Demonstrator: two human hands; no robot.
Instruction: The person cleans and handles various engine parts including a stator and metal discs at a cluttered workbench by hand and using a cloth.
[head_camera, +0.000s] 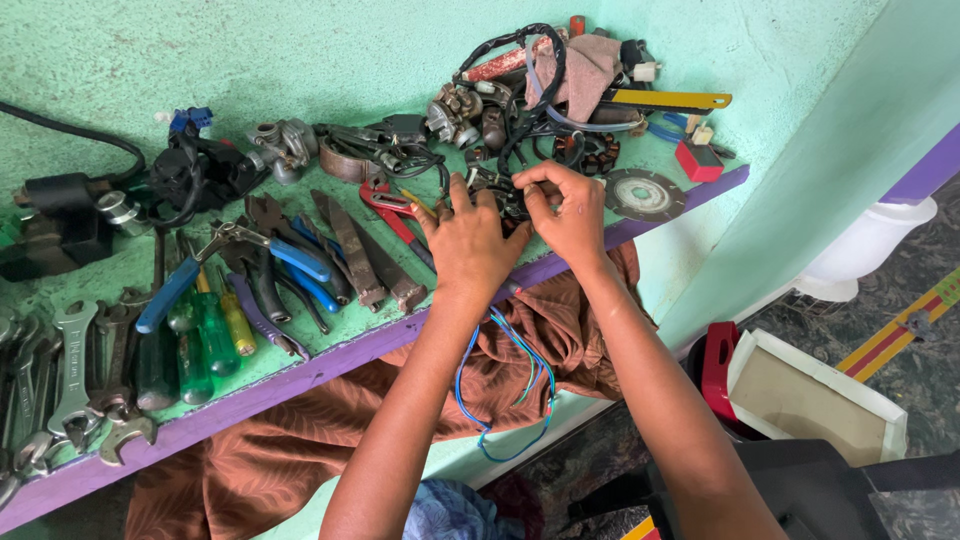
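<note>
a dark tangle of wires (512, 195) is held near the shelf's (300, 360) front edge, just between both hands. the left hand (468, 240) is curled against its left side, fingers closed on it. the right hand (568, 215) is pinched on its top. blue and green leads (495, 400) are hung down past the purple edge, long axis vertical. a red block (698, 160) is seen at the right corner.

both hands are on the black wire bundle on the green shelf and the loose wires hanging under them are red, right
Not quite: the head view shows the hanging wires are blue, not red. The left hand and right hand are indeed on the black wire bundle on the green shelf.
</note>
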